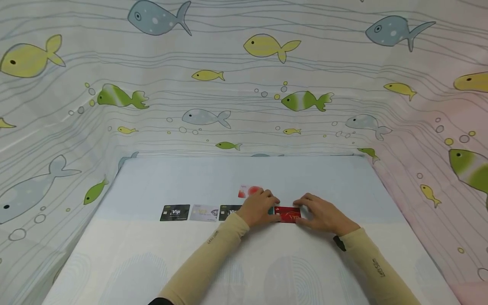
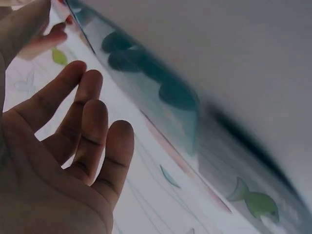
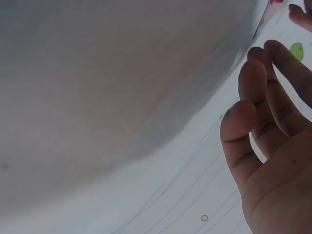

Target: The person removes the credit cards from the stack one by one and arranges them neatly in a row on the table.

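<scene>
A red VIP card [image 1: 287, 214] lies flat on the white table between the two hands. My left hand [image 1: 260, 207] holds its left end, thumb by the lower corner and forefinger by the upper one. At the other end my right hand [image 1: 318, 213] holds it the same way, thumb and forefinger at the right corners. Under the left hand a teal card [image 1: 271, 210] shows only a sliver; its glossy face [image 2: 151, 83] appears in the left wrist view. The other fingers [image 3: 239, 122] of the right hand are loosely bent.
Left of the hands, a black Vip card [image 1: 175, 212], a silver card [image 1: 203, 212] and a second black card [image 1: 230, 210] continue the row. Behind the left hand lies a pink-and-white card [image 1: 245, 191], partly covered. Fish-patterned cloth [image 1: 236, 93] walls the table's back and sides.
</scene>
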Available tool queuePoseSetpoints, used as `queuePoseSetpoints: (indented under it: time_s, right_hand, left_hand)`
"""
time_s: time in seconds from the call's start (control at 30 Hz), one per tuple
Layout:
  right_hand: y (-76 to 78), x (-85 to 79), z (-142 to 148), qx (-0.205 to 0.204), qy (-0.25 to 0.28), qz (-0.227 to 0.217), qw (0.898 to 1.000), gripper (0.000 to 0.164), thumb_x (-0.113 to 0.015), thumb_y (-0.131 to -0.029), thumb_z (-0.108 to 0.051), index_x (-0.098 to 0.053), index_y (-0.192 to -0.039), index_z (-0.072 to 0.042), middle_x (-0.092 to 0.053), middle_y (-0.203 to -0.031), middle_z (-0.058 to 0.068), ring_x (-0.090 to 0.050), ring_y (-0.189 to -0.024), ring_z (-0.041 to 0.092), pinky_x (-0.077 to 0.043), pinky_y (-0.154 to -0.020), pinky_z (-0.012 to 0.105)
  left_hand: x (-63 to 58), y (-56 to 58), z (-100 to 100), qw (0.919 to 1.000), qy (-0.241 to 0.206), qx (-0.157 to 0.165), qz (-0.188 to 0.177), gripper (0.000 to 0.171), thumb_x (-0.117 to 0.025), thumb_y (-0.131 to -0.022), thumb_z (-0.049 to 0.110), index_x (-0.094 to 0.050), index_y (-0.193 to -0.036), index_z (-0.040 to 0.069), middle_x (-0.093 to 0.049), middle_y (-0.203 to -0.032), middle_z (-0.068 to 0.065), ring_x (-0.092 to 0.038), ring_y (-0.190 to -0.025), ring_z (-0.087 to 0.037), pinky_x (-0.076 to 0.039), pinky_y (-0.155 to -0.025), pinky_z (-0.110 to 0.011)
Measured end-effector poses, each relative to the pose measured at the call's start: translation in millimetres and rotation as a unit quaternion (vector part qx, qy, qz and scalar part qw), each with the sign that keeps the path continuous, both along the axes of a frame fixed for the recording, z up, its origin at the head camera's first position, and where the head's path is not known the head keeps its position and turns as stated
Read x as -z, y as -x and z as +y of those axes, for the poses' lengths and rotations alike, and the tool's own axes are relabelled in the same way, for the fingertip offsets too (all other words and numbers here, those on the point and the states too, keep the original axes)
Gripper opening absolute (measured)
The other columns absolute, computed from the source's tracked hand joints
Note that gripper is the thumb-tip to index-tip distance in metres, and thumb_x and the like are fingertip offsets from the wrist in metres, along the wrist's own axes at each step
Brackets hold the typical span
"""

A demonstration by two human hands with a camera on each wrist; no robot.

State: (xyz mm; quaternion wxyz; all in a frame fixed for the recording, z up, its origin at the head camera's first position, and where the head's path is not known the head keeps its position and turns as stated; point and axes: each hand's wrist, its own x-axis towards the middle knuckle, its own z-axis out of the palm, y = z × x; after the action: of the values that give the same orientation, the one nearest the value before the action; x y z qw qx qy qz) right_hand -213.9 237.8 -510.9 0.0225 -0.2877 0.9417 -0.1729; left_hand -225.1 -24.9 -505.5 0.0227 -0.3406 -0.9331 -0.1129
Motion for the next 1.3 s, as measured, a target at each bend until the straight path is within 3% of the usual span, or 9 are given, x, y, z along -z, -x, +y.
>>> queuePoseSetpoints:
  time_s: [0.27,0.53,0.67,0.83,1.07,1.3]
  right_hand:
    - [3.7,2.1,-4.6,0.022,0.011,0.022,0.999,0.055,-0.078,-0.088,-0.041,-0.063,-0.135,-0.016,-0.061,-0.123,0.001,-0.058,-0.098,0.016,-0.056,-0.085,0.040]
    - [8.4,-8.0,-11.1,0.021,0.023,0.031,0.999,0.056,-0.077,-0.090,-0.038,-0.061,-0.137,-0.010,-0.061,-0.124,0.005,-0.063,-0.092,0.019,-0.057,-0.081,0.040]
    - [11.6,-14.9,-20.4,0.034,0.022,0.019,0.999,0.058,-0.077,-0.090,-0.040,-0.060,-0.138,-0.011,-0.061,-0.126,0.005,-0.066,-0.095,0.022,-0.058,-0.083,0.042]
    - [18.7,-19.7,-35.6,0.018,0.022,0.008,1.000,0.059,-0.076,-0.091,-0.040,-0.059,-0.139,-0.011,-0.061,-0.127,0.005,-0.065,-0.097,0.022,-0.057,-0.084,0.042]
    - [38.5,-22.9,-66.4,-0.023,0.009,0.017,1.000,0.058,-0.075,-0.091,-0.040,-0.060,-0.139,-0.011,-0.062,-0.126,0.005,-0.064,-0.099,0.020,-0.056,-0.089,0.040]
    - [54.9,-22.2,-94.1,-0.006,-0.033,-0.011,0.999,0.064,-0.076,-0.089,-0.047,-0.060,-0.140,-0.013,-0.061,-0.130,0.006,-0.060,-0.115,0.022,-0.051,-0.101,0.044]
  left_hand:
    - [-6.1,21.7,-39.4,0.9983,-0.022,-0.053,-0.013,0.041,-0.076,-0.091,0.041,-0.072,-0.126,0.021,-0.065,-0.122,0.000,-0.053,-0.106,-0.020,-0.050,-0.093,-0.035]
    - [-12.8,40.6,-82.4,0.9974,-0.031,-0.064,-0.012,0.042,-0.081,-0.088,0.032,-0.071,-0.125,0.014,-0.066,-0.122,-0.006,-0.056,-0.108,-0.027,-0.050,-0.094,-0.040]
    - [-12.4,48.1,-98.5,0.9962,-0.031,-0.076,-0.030,0.048,-0.082,-0.087,0.033,-0.070,-0.128,0.013,-0.066,-0.126,-0.008,-0.057,-0.112,-0.029,-0.048,-0.100,-0.043]
    - [-9.0,54.2,-106.7,0.9952,-0.029,-0.072,-0.059,0.057,-0.082,-0.086,0.039,-0.067,-0.133,0.011,-0.065,-0.128,-0.011,-0.057,-0.116,-0.030,-0.047,-0.102,-0.046]
    - [-5.8,55.7,-107.6,0.9923,-0.023,-0.086,-0.085,0.056,-0.080,-0.088,0.040,-0.066,-0.134,0.012,-0.062,-0.127,-0.009,-0.056,-0.115,-0.029,-0.047,-0.101,-0.045]
    - [-8.6,54.7,-104.1,0.9920,-0.012,-0.089,-0.088,0.053,-0.077,-0.090,0.040,-0.067,-0.134,0.012,-0.062,-0.126,-0.008,-0.056,-0.112,-0.028,-0.048,-0.099,-0.045]
